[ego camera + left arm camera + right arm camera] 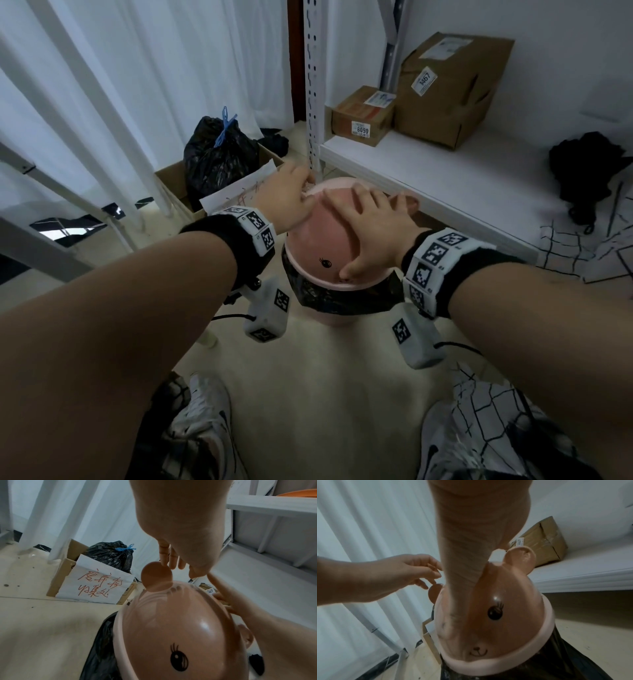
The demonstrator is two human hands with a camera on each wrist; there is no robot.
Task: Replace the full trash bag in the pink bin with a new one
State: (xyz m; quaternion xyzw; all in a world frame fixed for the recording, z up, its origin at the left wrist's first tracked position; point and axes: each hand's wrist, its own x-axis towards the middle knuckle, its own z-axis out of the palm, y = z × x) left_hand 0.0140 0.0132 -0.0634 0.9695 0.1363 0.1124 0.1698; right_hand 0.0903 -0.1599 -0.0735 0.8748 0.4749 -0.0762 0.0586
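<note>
1. Location: the pink bin stood on the floor just in front of the white shelf, domed bear-face lid seated on top. A black bag liner was folded over the rim below the lid. A tied black trash bag sat in a cardboard box left of the bin, well apart.
2. Handling (est.): lid looked like thin rigid plastic, light, glossy, so likely slippery on the dome. Best hold pts: the lower rim band or the two ears. The liner was soft film, prob. tears if snagged.
3. Right hand: grip wide, fingers spread flat across the dome top, thumb down near the front rim. Pressing or resting on it, not clasping.
4. Left hand: fingers loosely curled at the lid's rear-left ear, fingertips touching or just beside it; no firm pinch confirmed.
5. Whether the lid was clipped on: cannot tell.
</note>
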